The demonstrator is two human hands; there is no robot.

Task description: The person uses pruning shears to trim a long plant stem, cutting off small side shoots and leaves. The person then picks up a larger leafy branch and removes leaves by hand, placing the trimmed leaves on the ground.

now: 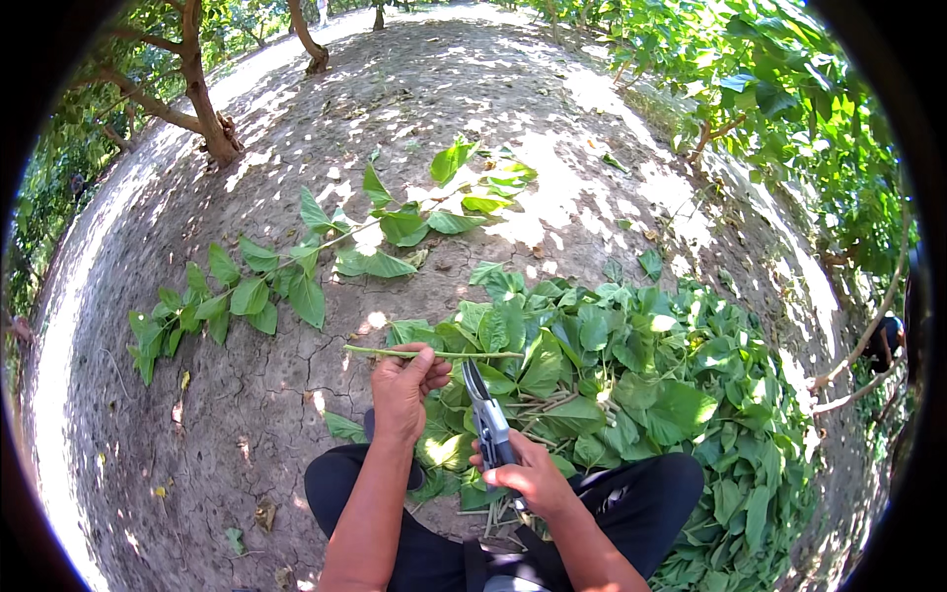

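Observation:
My left hand [403, 388] pinches a thin green stem [473, 354] that is stripped of leaves and lies level across the view. In my right hand [529, 473] is a pair of pruning shears [488, 425], its blades pointing up at the stem's underside. Whether the blades touch the stem, I cannot tell. Beyond and to the right of my hands spreads a heap of broad green leaves [681, 414]. Several short cut stem pieces [555, 403] lie among the leaves, and more cut pieces [497, 514] rest on the ground between my legs.
A long leafy branch [340, 237] lies across the cracked soil [244, 399] ahead. Tree trunks [207, 111] stand at the upper left. Leafy bushes [799, 111] with low bare branches [873, 333] border the right. A partly hidden person [882, 344] is at the far right edge.

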